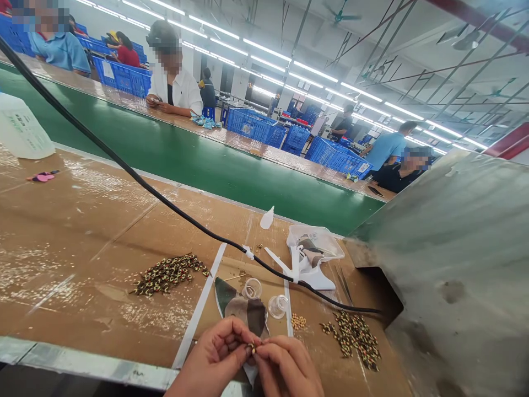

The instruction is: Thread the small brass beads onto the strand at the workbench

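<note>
My left hand [215,355] and my right hand [287,365] meet at the table's near edge, fingertips pinched around one small black-and-yellow piece [252,348]. Fingers cover most of it. Beneath and beyond them lies a camouflage cloth [243,310]. Two small clear cups [252,288] stand by the cloth, one at its far end and one to its right. A little heap of tan beads [298,321] is just beyond my right hand. Similar dark-and-yellow pieces form a pile on the left [169,274] and another pile on the right [355,337].
A black cable [165,197] crosses above the cardboard-covered table [103,237]. Farther back are a clear plastic tub [335,248], a white squeeze bottle [267,219] and tweezers [344,285]. A metal housing [463,264] blocks the right. Beyond the green belt [215,157], people sit near blue crates [252,124].
</note>
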Tool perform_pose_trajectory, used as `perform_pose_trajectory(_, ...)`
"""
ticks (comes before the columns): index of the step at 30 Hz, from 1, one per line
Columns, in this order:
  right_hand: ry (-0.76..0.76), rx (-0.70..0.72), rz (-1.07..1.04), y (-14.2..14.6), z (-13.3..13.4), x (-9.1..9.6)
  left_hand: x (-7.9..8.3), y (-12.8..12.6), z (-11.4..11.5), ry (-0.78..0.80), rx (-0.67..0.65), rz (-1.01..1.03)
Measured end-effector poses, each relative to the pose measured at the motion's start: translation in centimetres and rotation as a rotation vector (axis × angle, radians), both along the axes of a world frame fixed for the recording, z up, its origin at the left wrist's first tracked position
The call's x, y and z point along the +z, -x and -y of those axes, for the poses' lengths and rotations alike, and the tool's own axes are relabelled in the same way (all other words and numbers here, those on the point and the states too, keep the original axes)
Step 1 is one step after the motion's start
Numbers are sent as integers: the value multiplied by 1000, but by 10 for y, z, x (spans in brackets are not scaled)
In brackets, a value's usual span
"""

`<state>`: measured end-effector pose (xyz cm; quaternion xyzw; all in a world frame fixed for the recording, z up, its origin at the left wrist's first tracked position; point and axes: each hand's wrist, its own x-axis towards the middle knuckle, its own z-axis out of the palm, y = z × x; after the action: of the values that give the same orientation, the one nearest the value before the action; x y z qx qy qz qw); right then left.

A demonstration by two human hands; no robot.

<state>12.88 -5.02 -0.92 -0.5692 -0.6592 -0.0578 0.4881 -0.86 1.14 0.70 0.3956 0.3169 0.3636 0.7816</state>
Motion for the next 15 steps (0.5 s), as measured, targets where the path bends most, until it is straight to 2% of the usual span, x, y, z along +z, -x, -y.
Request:
perform_pose_trajectory(3, 142, 3, -219, 3, 1, -1, -1, -1, 1, -28, -11, -70)
perform_pose_trajectory(6, 186, 10, -336, 5, 1, -3, 1, -3, 2, 11, -41, -88)
perform_pose_trajectory(10, 170, 15, -389, 4, 2, -4, 5, -4, 1, 76, -74, -87)
perform_pose_trajectory(15, 188, 65, -370, -1, 3, -1, 5, -4, 0, 73, -112, -87)
